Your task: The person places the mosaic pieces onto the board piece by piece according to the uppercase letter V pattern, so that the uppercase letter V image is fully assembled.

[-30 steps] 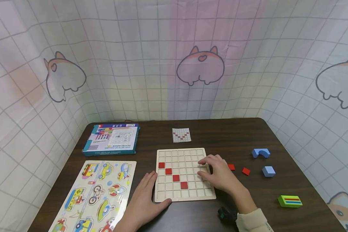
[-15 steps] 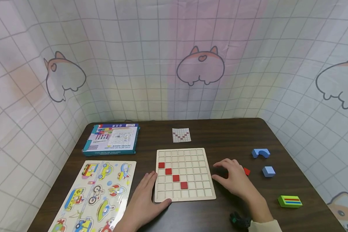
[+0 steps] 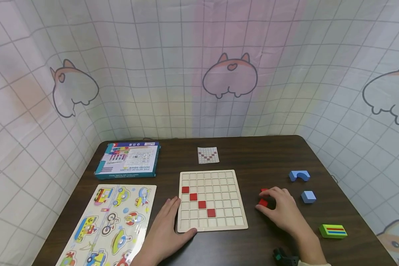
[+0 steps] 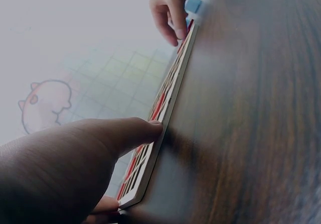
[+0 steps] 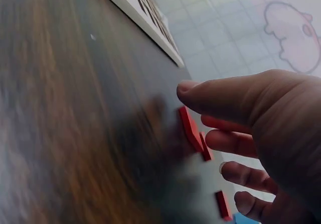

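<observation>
A wooden grid board (image 3: 229, 176) lies mid-table with a diagonal of several red tiles (image 3: 201, 204) in it. My left hand (image 3: 167, 221) lies flat on the table at the board's front left corner, its thumb (image 4: 145, 129) against the board's edge (image 4: 168, 108). To the right of the board my right hand (image 3: 279, 207) arches over loose red tiles (image 3: 263, 202). In the right wrist view the thumb (image 5: 200, 93) hovers just above one red tile (image 5: 190, 128) and the fingers spread beyond it; no tile is gripped.
A small pattern card (image 3: 208, 154) lies behind the board. A blue box (image 3: 128, 159) and a vehicle puzzle (image 3: 109, 221) are at the left. At the right sit a blue arch block (image 3: 299, 175), a blue cube (image 3: 307, 196) and a green striped block (image 3: 332, 231).
My right hand left the board's right side and moved right across the table to the loose red tiles. The left hand and the board have not moved.
</observation>
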`<state>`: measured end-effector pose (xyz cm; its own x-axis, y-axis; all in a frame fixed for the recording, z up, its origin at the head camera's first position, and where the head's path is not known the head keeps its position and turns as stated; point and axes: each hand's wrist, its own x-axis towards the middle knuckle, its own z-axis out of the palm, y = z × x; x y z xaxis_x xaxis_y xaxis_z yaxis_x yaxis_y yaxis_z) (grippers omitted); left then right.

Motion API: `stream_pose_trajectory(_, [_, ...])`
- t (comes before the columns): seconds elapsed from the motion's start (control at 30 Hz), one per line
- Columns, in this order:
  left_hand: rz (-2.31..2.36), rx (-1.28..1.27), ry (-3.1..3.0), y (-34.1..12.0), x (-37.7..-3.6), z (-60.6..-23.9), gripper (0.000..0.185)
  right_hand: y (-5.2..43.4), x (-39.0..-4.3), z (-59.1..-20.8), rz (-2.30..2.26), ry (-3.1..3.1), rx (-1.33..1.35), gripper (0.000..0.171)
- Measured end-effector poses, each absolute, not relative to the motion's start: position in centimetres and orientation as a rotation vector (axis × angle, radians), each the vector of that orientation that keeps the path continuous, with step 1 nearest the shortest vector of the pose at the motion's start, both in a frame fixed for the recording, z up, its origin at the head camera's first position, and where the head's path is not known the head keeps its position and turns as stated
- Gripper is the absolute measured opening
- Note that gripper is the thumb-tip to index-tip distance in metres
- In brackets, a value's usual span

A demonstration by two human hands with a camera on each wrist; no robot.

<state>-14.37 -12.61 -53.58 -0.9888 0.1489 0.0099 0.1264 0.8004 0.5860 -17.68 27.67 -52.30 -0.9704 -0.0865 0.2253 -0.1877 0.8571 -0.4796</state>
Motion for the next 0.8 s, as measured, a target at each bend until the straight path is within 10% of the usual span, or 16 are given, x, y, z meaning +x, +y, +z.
stream_pose_trajectory(0.8, [0.943,0.212,2.947,-12.62,-14.54,-53.89,0.115,28.39,-17.29,-52.79,0.742,-2.917,0.119,0.024])
